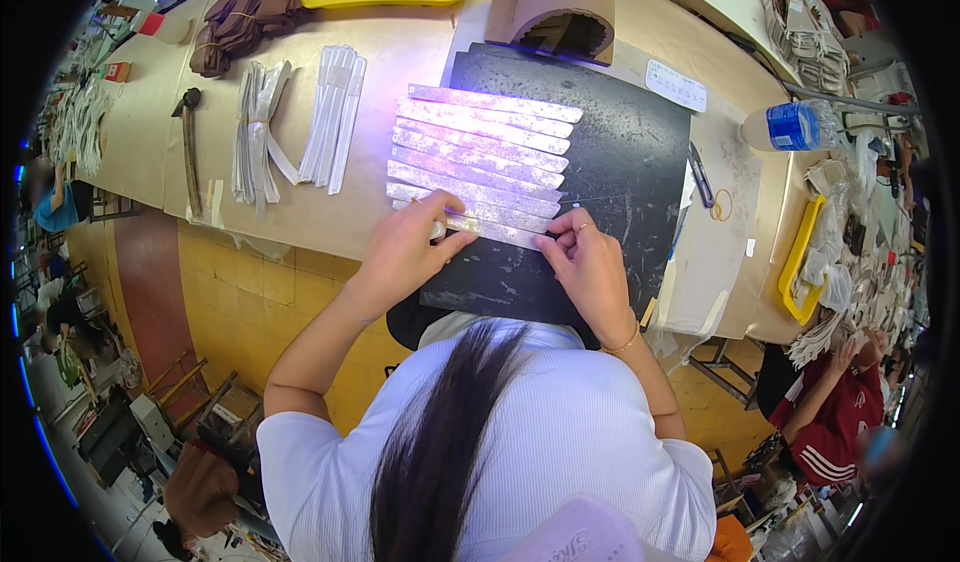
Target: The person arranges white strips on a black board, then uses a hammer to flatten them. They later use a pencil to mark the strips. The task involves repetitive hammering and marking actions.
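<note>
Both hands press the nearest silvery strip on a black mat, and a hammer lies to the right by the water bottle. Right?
Not quite. The head view shows the hammer on the left, near the white strip bundles; the rest holds.

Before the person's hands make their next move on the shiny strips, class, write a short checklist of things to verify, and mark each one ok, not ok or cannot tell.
1. Left hand rests on the nearest shiny strip: ok.
2. Right hand touches the same strip at its right end: ok.
3. Strips lie in an overlapping row on the black board: ok.
4. Nearest strip runs parallel to the rest: ok.
5. Black board lies flat on the table: cannot tell, its near edge overhangs.
6. Spare white strips lie within view on the left: ok.
</note>
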The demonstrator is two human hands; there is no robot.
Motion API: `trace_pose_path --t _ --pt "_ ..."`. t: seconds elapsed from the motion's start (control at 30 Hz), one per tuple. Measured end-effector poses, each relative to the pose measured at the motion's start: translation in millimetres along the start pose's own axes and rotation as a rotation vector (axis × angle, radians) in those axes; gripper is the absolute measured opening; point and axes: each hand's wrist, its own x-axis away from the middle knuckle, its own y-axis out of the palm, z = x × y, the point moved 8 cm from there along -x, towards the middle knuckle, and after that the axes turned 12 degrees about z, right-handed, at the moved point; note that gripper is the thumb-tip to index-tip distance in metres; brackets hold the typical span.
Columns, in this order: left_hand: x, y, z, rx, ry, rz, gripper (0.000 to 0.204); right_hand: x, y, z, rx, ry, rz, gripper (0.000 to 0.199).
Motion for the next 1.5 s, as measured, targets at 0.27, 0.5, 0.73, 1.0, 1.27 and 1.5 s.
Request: trace_pose_path --t 0.27,0.5,0.73,1.0,1.27,1.5 --pt "11.1 30.7 48.1 0.421 0.139 -0.154 0.09 6.0 17.3 -29.8 -0.417 -0.031 -0.171 0.024" --pt "24.7 44.2 25.4 0.53 -0.197 -0.436 0.089 16.2 21.0 -1.4 -0.535 0.204 -0.229 0.012" --pt "23.2 -4.2 5.4 0.186 0.165 -0.256 0.035 26.0 10.9 22.2 -0.762 0.224 -0.239 0.016" --pt "33.1 4.9 -36.4 0.445 -0.482 -0.528 0.013 34.7 5.7 17.5 -0.337 0.107 -0.246 0.015" --pt "12.4 -22.4 -80.2 0.531 -0.57 -0.295 0.013 22.9 6.3 16.3 -0.188 0.169 -0.108 0.02" --pt "7.7 -27.7 -91.6 0.548 -0.564 -0.194 0.019 18.5 12.8 12.1 -0.09 0.005 -0.026 0.016"
